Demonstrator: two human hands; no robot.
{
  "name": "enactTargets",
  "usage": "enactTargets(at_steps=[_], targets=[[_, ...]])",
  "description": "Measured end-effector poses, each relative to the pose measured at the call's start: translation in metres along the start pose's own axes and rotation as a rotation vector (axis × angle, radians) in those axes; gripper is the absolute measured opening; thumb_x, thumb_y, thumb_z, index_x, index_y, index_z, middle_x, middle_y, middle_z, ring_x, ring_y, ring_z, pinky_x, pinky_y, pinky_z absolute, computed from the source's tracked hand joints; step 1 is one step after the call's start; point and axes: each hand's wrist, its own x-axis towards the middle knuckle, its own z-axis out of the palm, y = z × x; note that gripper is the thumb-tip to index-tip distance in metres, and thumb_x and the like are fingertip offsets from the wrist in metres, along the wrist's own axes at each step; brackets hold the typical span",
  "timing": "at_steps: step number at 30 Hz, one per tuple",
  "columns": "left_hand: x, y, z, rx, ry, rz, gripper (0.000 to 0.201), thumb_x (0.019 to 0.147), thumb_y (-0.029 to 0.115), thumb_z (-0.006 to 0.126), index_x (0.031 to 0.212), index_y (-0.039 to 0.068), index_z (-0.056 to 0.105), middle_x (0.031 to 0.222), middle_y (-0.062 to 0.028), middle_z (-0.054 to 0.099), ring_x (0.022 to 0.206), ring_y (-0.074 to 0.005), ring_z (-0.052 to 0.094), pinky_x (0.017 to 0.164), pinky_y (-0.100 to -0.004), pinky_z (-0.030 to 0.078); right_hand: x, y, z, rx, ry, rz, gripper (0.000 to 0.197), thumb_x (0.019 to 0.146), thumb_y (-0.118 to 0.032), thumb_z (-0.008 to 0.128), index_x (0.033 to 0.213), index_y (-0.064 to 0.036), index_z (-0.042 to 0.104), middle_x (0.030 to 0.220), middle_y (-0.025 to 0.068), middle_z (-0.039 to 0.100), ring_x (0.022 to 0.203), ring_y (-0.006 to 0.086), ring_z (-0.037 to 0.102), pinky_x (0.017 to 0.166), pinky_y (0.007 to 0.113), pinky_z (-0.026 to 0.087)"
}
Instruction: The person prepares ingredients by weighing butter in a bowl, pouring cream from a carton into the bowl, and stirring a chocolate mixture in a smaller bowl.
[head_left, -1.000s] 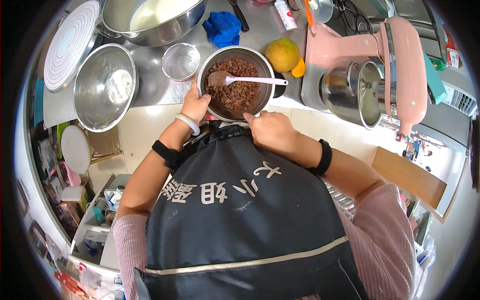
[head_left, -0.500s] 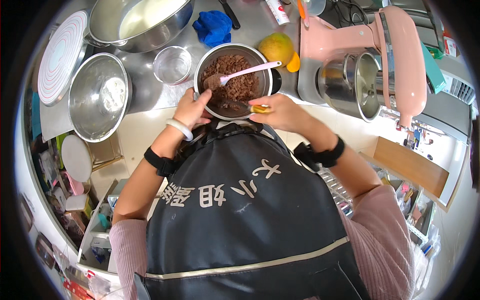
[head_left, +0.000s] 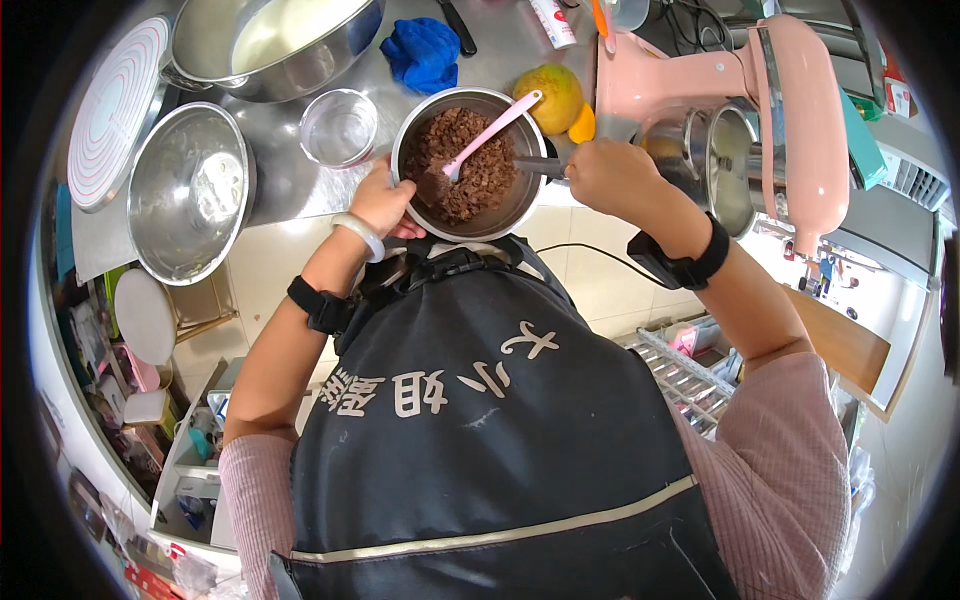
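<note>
A steel saucepan (head_left: pixel 505 212) full of brown chopped pieces sits at the counter's near edge, with a pink spatula (head_left: pixel 495 130) resting in it. My left hand (head_left: pixel 383 200) grips the pan's left rim. My right hand (head_left: pixel 612 176) is closed around the pan's handle (head_left: pixel 538 166) on its right side. I wear a dark apron (head_left: pixel 480 440) and black wristbands on both arms.
A pink stand mixer (head_left: pixel 770 120) with its steel bowl stands to the right. An orange-yellow fruit (head_left: pixel 557 98), a blue cloth (head_left: pixel 424 50), a small glass bowl (head_left: pixel 340 127), two large steel bowls (head_left: pixel 190 190) and a white round board (head_left: pixel 115 110) lie behind and left.
My right hand moved from the pan's near rim out to its handle on the right. The spatula now tilts up and right. My left hand stays on the rim.
</note>
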Motion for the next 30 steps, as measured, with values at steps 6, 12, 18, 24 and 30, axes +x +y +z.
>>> enactTargets(at_steps=[6, 12, 18, 24, 30], targets=[[0.009, -0.013, 0.002, -0.007, -0.035, 0.006, 0.052, 0.082, 0.005, 0.037, 0.129, 0.008, 0.015, 0.078, -0.0192, 0.06, 0.048, -0.0244, 0.061, 0.035, -0.027, 0.049, 0.024, 0.011, 0.005, 0.049, 0.015, -0.083, 0.019, 0.07, -0.019, 0.054, 0.072, -0.0015, 0.063, 0.071, 0.017, 0.062, 0.071, 0.0334, 0.062, 0.063, 0.041, 0.05], [0.01, -0.014, 0.004, -0.078, -0.028, 0.014, 0.047, 0.083, 0.003, 0.041, 0.123, 0.006, 0.015, 0.086, -0.0242, 0.054, 0.049, -0.0308, 0.061, 0.038, -0.0343, 0.053, 0.032, 0.023, 0.038, 0.311, 0.004, -0.045, 0.021, 0.073, -0.022, 0.056, 0.076, -0.0035, 0.066, 0.075, 0.0169, 0.063, 0.073, 0.0337, 0.061, 0.066, 0.041, 0.049], [0.003, -0.023, 0.014, -0.135, 0.038, 0.029, 0.05, 0.082, 0.004, 0.038, 0.126, 0.007, 0.015, 0.082, -0.0215, 0.058, 0.047, -0.0254, 0.06, 0.034, -0.0271, 0.048, 0.01, -0.009, 0.077, 0.328, 0.089, 0.011, 0.023, 0.076, -0.018, 0.052, 0.078, 0.0015, 0.063, 0.082, 0.0195, 0.063, 0.076, 0.0345, 0.062, 0.07, 0.041, 0.05], [-0.002, -0.011, 0.009, -0.088, 0.042, -0.084, 0.036, 0.083, 0.009, 0.042, 0.113, 0.004, 0.022, 0.081, -0.0225, 0.056, 0.047, -0.0267, 0.061, 0.033, -0.0289, 0.046, -0.027, -0.05, 0.063, 0.117, 0.113, -0.043, 0.023, 0.072, -0.01, 0.049, 0.087, 0.0052, 0.056, 0.077, 0.0191, 0.063, 0.075, 0.0323, 0.063, 0.067, 0.039, 0.051], [0.007, -0.027, 0.006, 0.034, 0.062, 0.036, 0.038, 0.082, 0.007, 0.043, 0.113, -0.002, 0.023, 0.083, -0.0227, 0.057, 0.046, -0.0252, 0.061, 0.033, -0.0293, 0.046, -0.024, -0.015, 0.015, 0.063, 0.033, -0.003, 0.017, 0.067, -0.013, 0.053, 0.077, -0.0027, 0.063, 0.075, 0.0192, 0.063, 0.076, 0.034, 0.063, 0.069, 0.042, 0.05]])
